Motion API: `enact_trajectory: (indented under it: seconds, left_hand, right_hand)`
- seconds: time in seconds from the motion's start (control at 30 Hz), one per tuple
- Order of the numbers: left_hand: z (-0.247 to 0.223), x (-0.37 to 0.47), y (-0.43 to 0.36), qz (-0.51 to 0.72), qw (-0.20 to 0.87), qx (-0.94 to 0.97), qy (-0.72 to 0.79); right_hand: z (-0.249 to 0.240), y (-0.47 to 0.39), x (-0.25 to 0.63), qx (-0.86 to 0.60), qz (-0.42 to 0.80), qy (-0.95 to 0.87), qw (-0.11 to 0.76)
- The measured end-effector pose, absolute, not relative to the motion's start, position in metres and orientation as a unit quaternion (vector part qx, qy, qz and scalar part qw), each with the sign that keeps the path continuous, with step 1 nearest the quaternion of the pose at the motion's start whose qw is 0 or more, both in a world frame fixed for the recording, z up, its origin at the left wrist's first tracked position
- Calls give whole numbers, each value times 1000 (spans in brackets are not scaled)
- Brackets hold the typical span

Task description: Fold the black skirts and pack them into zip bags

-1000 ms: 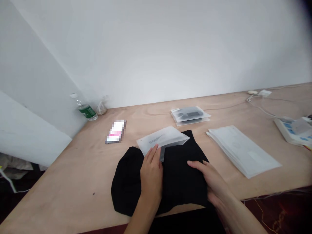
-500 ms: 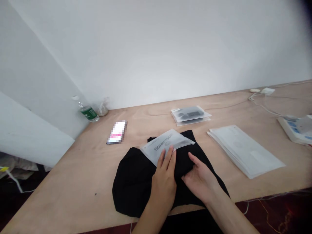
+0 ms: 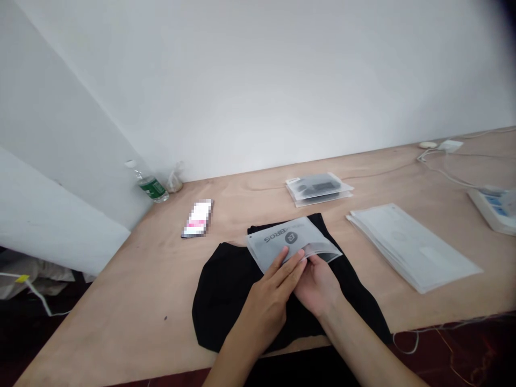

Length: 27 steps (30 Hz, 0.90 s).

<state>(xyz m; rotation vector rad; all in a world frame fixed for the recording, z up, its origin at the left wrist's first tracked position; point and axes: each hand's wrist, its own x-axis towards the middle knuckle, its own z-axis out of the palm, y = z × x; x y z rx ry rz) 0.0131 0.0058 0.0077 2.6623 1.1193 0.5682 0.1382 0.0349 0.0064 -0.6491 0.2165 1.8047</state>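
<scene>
A frosted plastic bag (image 3: pixel 278 236) with dark lettering and a round logo lies over a black garment (image 3: pixel 221 295). The bag's right-hand end bows apart at its mouth. My left hand (image 3: pixel 274 295) is on the bag's near edge, long fingers together on top and the thumb out of sight, seeming to grip it. Palm up, my right hand (image 3: pixel 318 285) meets the bag's mouth just beside the left fingertips. Its thumb tip is at the opening; the other fingers are hidden, so what they hold cannot be seen.
Bags with dark contents (image 3: pixel 318 188) lie behind the garment, and a stack of frosted bags (image 3: pixel 415 247) lies to the right. A phone (image 3: pixel 198 217) and a water bottle (image 3: pixel 152 188) are at the left. A power strip (image 3: pixel 494 209) and cables occupy the right side.
The bag has shifted right and turned slightly, showing its logo and gaping mouth. My right hand has moved from the black cloth to the bag's mouth; my left fingers have slid toward it.
</scene>
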Motion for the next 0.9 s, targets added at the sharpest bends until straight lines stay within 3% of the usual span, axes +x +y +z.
enact_trajectory:
  seconds: [0.23, 0.33, 0.53, 0.67, 0.77, 0.9]
  left_hand:
    - [1, 3, -3, 201, 40, 910, 361]
    - [-4, -2, -7, 209, -3, 893, 398]
    - [-2, 6, -9, 367, -45, 804, 466]
    - [2, 15, -3, 347, -32, 770, 535]
    - [1, 18, 2, 279, -45, 792, 542]
    - [-5, 19, 4, 252, -84, 812, 519]
  right_hand:
    - [13, 35, 135, -260, 764, 75, 586]
    - [7, 30, 139, -298, 777, 65, 551]
    - [4, 6, 152, -341, 809, 13, 478]
    - [8, -18, 170, -401, 814, -125, 401]
    - [17, -27, 188, -483, 733, -336, 340]
    - [32, -6, 195, -523, 493, -567, 403]
